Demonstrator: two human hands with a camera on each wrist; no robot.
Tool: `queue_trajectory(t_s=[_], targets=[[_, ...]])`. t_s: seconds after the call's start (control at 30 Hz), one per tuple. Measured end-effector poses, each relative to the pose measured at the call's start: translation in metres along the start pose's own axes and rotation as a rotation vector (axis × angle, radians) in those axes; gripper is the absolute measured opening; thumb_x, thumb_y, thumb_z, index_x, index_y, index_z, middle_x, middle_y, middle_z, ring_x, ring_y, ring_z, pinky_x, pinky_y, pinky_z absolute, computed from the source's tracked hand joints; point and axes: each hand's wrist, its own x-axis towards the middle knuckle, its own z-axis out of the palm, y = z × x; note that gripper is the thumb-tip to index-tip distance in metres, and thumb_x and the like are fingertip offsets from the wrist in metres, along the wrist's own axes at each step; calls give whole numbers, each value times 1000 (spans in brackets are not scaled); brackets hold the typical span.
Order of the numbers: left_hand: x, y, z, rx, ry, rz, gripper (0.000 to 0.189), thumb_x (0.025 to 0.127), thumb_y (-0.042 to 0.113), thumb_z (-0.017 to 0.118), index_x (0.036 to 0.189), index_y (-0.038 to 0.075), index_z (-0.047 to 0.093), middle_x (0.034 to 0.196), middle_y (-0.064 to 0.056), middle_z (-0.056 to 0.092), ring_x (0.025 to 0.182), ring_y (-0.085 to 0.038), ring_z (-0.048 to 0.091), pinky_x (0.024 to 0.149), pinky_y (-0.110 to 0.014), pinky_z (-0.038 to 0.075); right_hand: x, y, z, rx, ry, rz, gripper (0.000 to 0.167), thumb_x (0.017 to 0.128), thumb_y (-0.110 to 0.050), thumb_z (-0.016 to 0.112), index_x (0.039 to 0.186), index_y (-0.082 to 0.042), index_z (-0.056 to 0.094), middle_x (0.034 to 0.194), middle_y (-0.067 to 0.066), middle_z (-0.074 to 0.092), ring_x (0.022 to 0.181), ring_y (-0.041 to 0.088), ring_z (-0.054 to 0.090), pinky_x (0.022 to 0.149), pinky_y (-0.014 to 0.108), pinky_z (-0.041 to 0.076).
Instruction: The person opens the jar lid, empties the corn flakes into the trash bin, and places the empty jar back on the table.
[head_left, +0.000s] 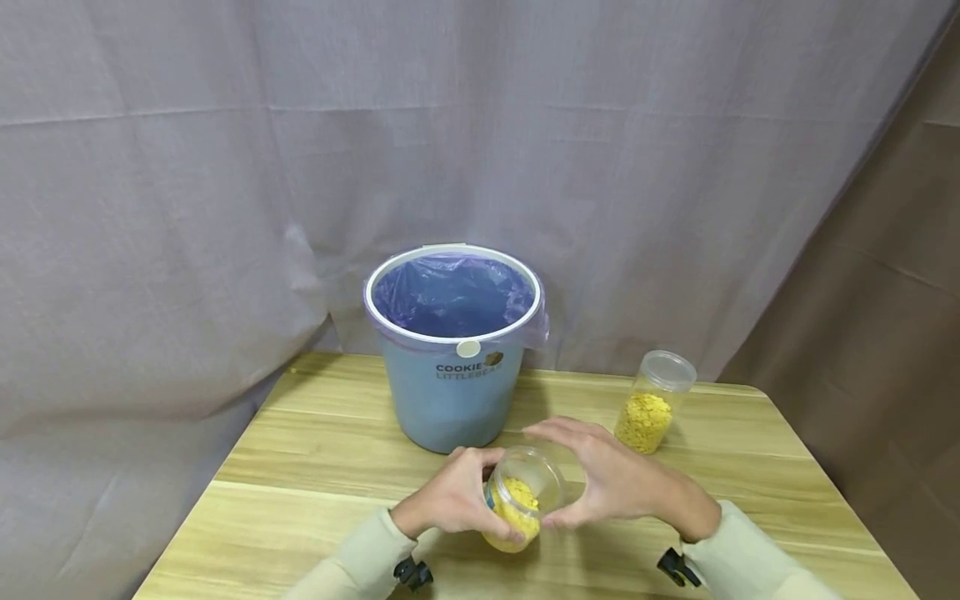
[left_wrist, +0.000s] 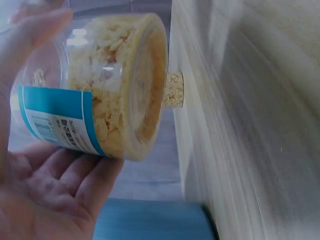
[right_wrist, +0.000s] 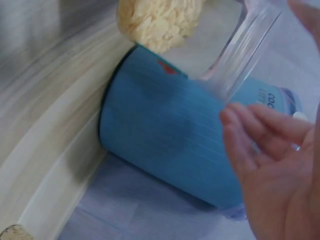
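My left hand [head_left: 456, 493] grips a clear plastic jar [head_left: 521, 506] partly filled with yellow flakes. The jar tilts above the wooden table, its clear lid end facing up and to the right. A blue and white label [left_wrist: 62, 120] with a barcode shows on its side in the left wrist view. Beside the lid end, my right hand [head_left: 618, 477] has its thumb and fingers spread apart, the thumb tip right by the rim. Seen from the right wrist, the clear ridged lid [right_wrist: 246, 50] lies just beyond the fingertips, which grip nothing.
A blue bucket [head_left: 453, 408] lined with a purple plastic bag stands behind the hands. Another clear lidded jar [head_left: 645, 417] of yellow flakes stands to the right. The wooden table [head_left: 300, 483] ends at a grey curtain [head_left: 600, 167] behind.
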Motion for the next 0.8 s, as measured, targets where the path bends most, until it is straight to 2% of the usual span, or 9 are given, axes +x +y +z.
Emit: queue_trajectory(t_s=[0.23, 0.47, 0.63, 0.8], targets=[[0, 4, -1, 117, 64, -25, 76, 66, 32, 99, 133, 13, 68, 109, 1, 80, 91, 4, 69, 81, -16, 58, 5, -1, 0, -37, 72, 47, 85, 76, -63, 87, 134, -6, 64, 118, 3, 73, 106, 17, 71, 91, 41, 63], [2, 8, 1, 180, 86, -42, 73, 65, 35, 98, 129, 13, 70, 101, 3, 79, 81, 6, 67, 73, -14, 57, 7, -5, 6, -44, 52, 108, 77, 75, -70, 84, 121, -10, 69, 102, -5, 69, 91, 9, 66, 79, 27, 60], [2, 9, 3, 221, 84, -42, 71, 64, 38, 97, 125, 12, 70, 91, 11, 75, 72, 7, 64, 65, -12, 56, 8, -5, 12, -36, 55, 130, 71, 74, -69, 84, 111, -10, 70, 95, -5, 67, 84, 9, 63, 73, 23, 56], [0, 9, 5, 256, 86, -37, 70, 63, 38, 98, 122, 14, 70, 90, 14, 72, 72, 7, 63, 64, -11, 54, 7, -3, 13, -18, 29, 121, 70, 74, -67, 86, 112, -11, 69, 99, -6, 69, 89, 8, 65, 79, 27, 60]])
